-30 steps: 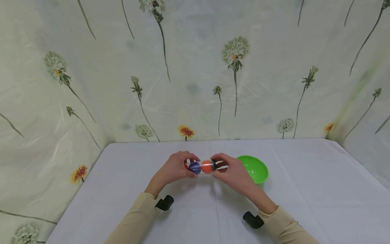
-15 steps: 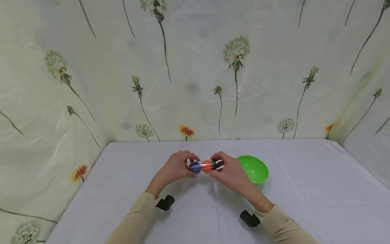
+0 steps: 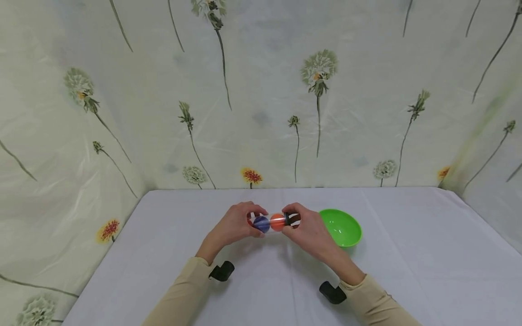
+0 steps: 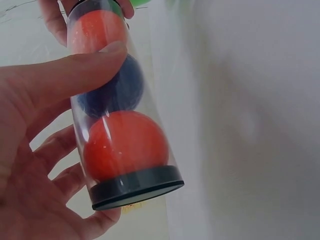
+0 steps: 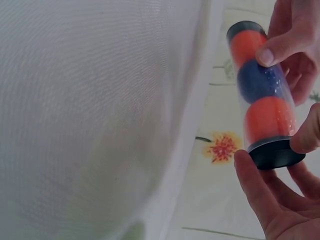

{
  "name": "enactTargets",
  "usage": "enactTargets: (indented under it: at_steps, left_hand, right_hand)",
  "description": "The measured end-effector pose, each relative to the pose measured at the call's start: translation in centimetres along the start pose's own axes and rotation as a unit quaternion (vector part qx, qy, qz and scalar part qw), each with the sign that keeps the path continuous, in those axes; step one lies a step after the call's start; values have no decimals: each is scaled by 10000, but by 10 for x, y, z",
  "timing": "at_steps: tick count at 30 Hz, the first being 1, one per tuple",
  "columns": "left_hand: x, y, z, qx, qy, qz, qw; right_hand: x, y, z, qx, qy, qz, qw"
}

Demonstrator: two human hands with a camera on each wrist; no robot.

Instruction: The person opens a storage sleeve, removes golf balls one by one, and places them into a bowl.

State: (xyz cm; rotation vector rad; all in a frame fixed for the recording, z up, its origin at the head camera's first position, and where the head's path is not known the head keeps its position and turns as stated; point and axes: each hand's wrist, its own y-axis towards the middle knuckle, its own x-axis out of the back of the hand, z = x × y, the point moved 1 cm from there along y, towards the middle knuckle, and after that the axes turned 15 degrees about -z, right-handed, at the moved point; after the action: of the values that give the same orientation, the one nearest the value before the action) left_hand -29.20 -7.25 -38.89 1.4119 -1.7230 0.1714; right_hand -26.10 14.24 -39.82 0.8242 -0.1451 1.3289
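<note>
A clear plastic tube (image 4: 80, 125) with black end caps holds three balls in a row. An orange ball (image 4: 125, 145) sits at one end, a dark blue ball (image 4: 125, 85) in the middle, and another orange ball (image 5: 270, 117) at the other end. My left hand (image 3: 234, 222) grips the tube around its left half, thumb across the blue ball. My right hand (image 3: 311, 231) pinches the black cap (image 5: 275, 152) at the tube's right end with thumb and fingertips. The tube is held level, raised over the table.
A bright green bowl (image 3: 344, 228) stands on the table just behind and right of my right hand. White cloth covers the table (image 3: 408, 253). Flower-printed sheeting (image 3: 261, 90) hangs along the back and sides. Black wrist mounts (image 3: 222, 270) sit by both sleeves.
My right hand has shifted slightly left, closing in around the tube's capped end. My left hand and the tube stay nearly still; the head view tilts a little.
</note>
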Motion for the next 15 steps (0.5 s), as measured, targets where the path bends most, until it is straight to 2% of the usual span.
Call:
enactTargets:
  at_steps: [8,15]
  left_hand:
    - [3,0,-1,-36,-2,-13,10000]
    - [7,0,-3,-47,-83,-20,10000]
  right_hand:
    - [2,-1,-2,-265,430,89,9987]
    - [8,-1,-7,-555,971,268,9934]
